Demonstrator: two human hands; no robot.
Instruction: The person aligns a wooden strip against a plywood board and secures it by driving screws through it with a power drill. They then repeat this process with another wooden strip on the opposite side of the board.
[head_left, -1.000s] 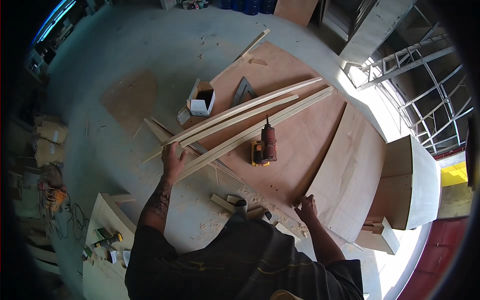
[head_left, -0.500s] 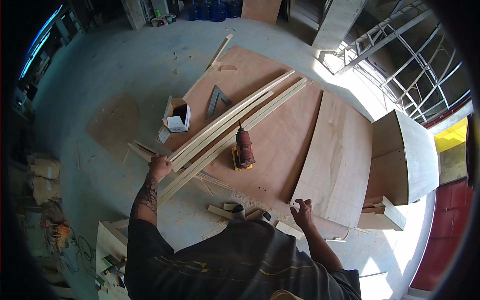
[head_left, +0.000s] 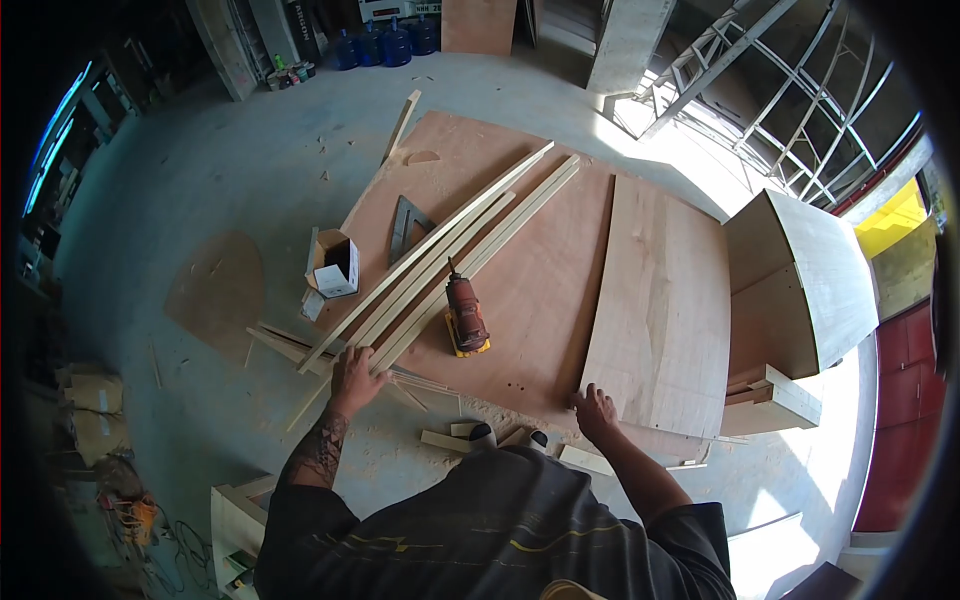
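My left hand (head_left: 355,382) is closed over the near ends of the pale wooden strips (head_left: 440,250), which lie slantwise across a large plywood sheet (head_left: 530,310). At the near left corner of a narrower plywood panel (head_left: 660,310), my right hand (head_left: 598,412) has its fingers bent in against the edge; the fingertips are partly hidden. Between my hands, on the large sheet, stands a red power tool (head_left: 466,310) with a yellow base, like a trim router. Beyond the strips lie a grey triangular square (head_left: 407,225) and an open cardboard box (head_left: 335,270).
A wooden cabinet (head_left: 800,280) stands at the right, beside a small drawer-like box (head_left: 775,405). Offcuts and sawdust (head_left: 500,415) lie near my feet. Blue water bottles (head_left: 395,45) stand at the back, metal scaffolding (head_left: 790,90) at the far right, and cables (head_left: 190,545) at lower left.
My left hand has shifted right, from the leftmost strips to those beside them, and the near ends now lie more spread. My right hand has drawn in at the panel's corner. The view has shifted slightly.
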